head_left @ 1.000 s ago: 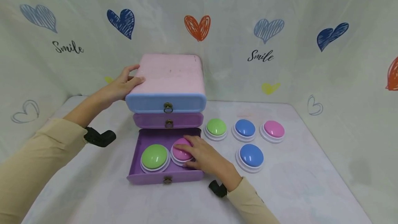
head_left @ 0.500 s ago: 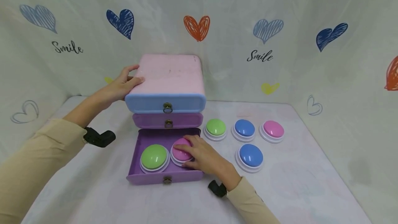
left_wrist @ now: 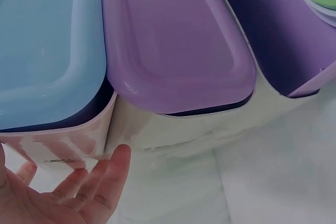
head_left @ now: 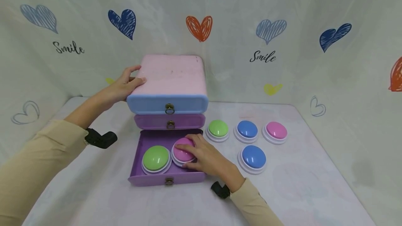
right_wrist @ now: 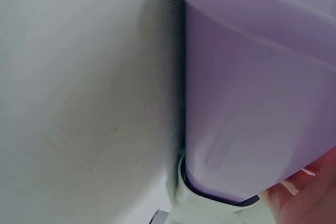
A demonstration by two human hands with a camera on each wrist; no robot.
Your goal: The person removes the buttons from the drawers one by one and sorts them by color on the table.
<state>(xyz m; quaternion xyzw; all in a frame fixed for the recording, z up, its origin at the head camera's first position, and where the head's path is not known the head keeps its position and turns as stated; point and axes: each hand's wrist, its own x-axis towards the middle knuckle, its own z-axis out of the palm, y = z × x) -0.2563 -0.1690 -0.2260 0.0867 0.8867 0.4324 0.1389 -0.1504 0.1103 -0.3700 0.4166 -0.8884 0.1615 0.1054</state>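
My left hand [head_left: 120, 86] rests against the left side and top of a small drawer cabinet [head_left: 172, 74] with a pink top. In the left wrist view its fingers [left_wrist: 113, 174] lie along the cabinet's pale side. My right hand [head_left: 208, 156] reaches into the pulled-out purple bottom drawer [head_left: 166, 179] and grips a pink push button [head_left: 183, 149] with a white base, thumb on the near side and fingers over the far side. Left of it in the drawer sits a larger green push button [head_left: 156, 158]. The right wrist view shows only the drawer's outer side [right_wrist: 252, 103] and some fingertips.
Right of the cabinet stand another green button [head_left: 218, 128], two blue buttons [head_left: 247, 129] and a pink button [head_left: 276, 130] on the white table [head_left: 301, 184]. The blue top drawer [head_left: 147, 104] and purple middle drawer [head_left: 150, 122] are pushed in. A heart-printed curtain [head_left: 232, 2] hangs behind.
The pink button in the drawer has shifted slightly back and left under my right fingers. My left hand and the cabinet have stayed in place.
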